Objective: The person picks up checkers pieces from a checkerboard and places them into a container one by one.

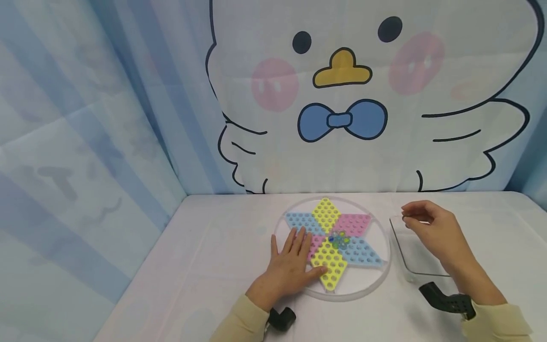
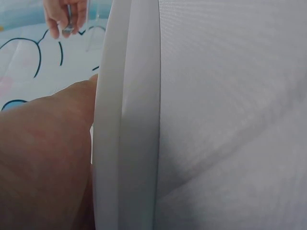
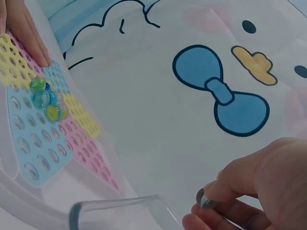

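Note:
A round white Chinese checkers board [image 1: 359, 280] carries a star of yellow, pink and blue perforated sections. Several glass marbles [image 3: 48, 99] cluster at the star's centre. My left hand [image 1: 290, 266] lies with spread, straight fingers over the left part of the board, covering some holes of the pink section. Above the clear box to the right of the board, my right hand [image 1: 436, 232] pinches one marble [image 3: 206, 198] between thumb and fingertips. The left wrist view is mostly filled by the board's rim [image 2: 108, 120].
The clear open-topped box [image 1: 427, 274] stands close to the board's right side. Behind the table [image 1: 222, 237] hangs a cloth backdrop [image 1: 342, 166] with a cartoon bird and a blue bow tie. A blue-striped curtain [image 1: 85, 142] borders the left side.

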`<state>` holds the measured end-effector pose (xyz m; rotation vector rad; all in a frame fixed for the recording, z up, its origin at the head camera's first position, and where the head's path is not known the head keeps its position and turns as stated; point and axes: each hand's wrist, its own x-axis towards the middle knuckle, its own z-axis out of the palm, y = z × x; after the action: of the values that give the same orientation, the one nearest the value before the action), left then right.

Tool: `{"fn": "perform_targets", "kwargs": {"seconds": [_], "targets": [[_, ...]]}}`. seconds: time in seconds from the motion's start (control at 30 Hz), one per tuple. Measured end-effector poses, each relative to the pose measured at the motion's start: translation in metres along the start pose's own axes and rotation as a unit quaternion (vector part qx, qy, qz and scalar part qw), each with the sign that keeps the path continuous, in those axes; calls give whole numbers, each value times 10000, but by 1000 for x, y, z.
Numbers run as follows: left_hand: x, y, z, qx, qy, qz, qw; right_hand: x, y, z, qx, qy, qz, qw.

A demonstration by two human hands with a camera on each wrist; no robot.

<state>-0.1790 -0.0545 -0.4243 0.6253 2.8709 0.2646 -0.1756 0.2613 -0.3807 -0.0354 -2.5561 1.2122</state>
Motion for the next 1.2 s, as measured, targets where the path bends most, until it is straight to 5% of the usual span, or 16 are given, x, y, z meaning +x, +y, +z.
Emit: {"fn": "perform_targets", "kwargs": {"seconds": [1.2], "targets": [[0,-1,1,-11,19,17,10000,4,28,7,-468,-1079,661,9909]]}}
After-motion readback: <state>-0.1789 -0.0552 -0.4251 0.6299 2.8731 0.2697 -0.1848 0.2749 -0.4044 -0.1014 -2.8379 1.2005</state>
